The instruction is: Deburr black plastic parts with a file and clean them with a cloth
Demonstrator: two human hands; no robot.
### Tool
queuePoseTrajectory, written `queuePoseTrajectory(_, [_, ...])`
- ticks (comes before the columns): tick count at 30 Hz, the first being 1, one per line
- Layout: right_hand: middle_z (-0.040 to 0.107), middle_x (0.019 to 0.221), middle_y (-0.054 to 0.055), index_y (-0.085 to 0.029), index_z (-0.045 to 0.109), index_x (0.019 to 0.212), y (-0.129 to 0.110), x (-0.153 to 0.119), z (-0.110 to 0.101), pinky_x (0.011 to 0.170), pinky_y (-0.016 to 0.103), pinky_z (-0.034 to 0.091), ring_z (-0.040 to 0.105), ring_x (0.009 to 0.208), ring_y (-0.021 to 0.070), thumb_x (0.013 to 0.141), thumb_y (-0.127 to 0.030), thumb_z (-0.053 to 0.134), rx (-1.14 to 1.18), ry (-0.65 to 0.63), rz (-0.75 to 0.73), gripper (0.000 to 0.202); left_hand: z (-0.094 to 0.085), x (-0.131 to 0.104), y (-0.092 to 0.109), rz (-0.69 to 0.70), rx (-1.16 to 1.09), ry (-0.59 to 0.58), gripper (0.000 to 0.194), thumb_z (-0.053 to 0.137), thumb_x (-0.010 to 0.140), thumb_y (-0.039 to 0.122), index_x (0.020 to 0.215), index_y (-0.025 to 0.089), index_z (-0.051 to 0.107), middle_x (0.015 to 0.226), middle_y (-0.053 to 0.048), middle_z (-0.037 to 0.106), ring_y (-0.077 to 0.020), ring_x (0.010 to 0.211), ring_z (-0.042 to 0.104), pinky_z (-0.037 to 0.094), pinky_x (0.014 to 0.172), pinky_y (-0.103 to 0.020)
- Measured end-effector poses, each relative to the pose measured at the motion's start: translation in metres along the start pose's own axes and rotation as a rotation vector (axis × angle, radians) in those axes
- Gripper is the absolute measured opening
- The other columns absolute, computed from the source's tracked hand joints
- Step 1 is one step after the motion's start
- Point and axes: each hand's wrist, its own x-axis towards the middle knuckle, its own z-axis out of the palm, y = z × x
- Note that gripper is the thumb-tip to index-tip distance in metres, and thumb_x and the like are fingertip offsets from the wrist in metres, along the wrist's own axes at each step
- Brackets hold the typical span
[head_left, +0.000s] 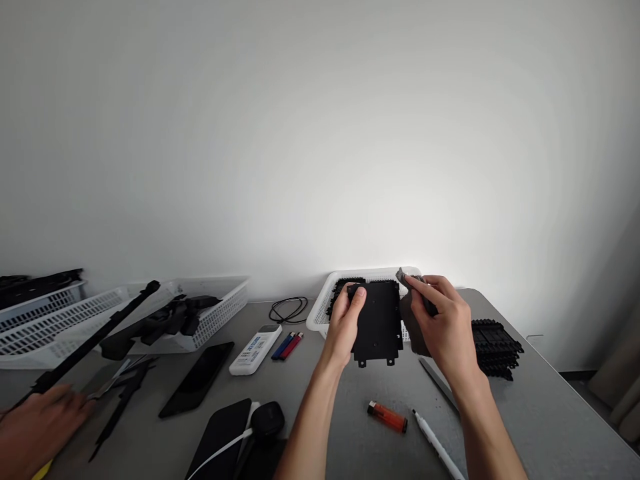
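Observation:
My left hand [346, 320] grips a flat black plastic plate [377, 323] by its upper left edge, thumb on its face. The plate is held up above the table, with small tabs along its bottom and right edges. Just right of it, my right hand [443, 313] is closed on a small grey piece [401, 275], pinched near the plate's upper right corner. A dark object also shows under the right fingers, its shape partly hidden. Behind the plate stands a white basket [320, 313] with black parts in it.
A stack of black parts [495, 347] lies at right. Nearer are an orange lighter [387, 417], a white marker [435, 443] and a grey blade-like tool [437, 380]. Leftward lie a phone [197, 380], power bank [256, 350] and baskets [220, 320]. Another person's hand [45, 423] is at far left.

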Motion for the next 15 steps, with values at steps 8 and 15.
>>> queuePoseTrajectory(8, [0.065,0.109,0.01,-0.021,0.071,0.118,-0.009,-0.01,0.025,0.06,0.029,0.049,0.065,0.079,0.0184,0.094,-0.014,0.045,-0.063,-0.165,-0.047,0.036,0.004,0.002,-0.009,0.145,0.117,-0.036,0.037,0.059,0.086,0.056,0.101,0.023,0.061,0.096,-0.002,0.064,-0.0208,0.1,0.057,0.042,0.092,-0.03])
queuePoseTrajectory(15, [0.065,0.108,0.006,-0.027,0.069,0.122,-0.016,-0.013,0.023,0.059,0.027,0.048,0.064,0.073,0.0162,0.088,-0.004,0.047,-0.038,-0.398,-0.021,0.047,0.003,0.006,-0.009,0.018,-0.012,0.066,0.039,0.064,0.08,0.059,0.097,0.024,0.063,0.095,-0.003,0.067,-0.023,0.103,0.06,0.045,0.091,-0.03])
